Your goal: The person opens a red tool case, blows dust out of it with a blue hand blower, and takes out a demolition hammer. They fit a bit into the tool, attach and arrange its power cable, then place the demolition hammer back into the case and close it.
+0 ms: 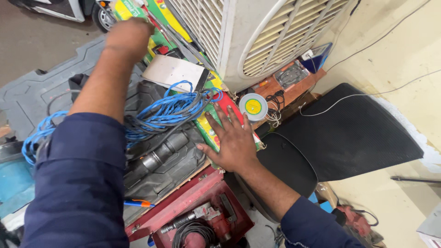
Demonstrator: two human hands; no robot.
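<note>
Packet: a flat green, yellow and red packet (216, 123) lies on the heap, beside the blue cable coil (172, 108).
Right hand: the right hand (232, 140) rests flat on it, fingers spread (gripping nothing).
Left hand: the left hand (128, 36) reaches far ahead; its grip cannot be told.
Nearby: a round tape measure (253, 106) sits just beyond the fingertips.

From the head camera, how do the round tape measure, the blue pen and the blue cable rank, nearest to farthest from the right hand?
From the right hand:
1. Round tape measure, just above the fingertips.
2. Blue cable, to its left on the black case.
3. Blue pen, lower left, by the sleeve.
</note>
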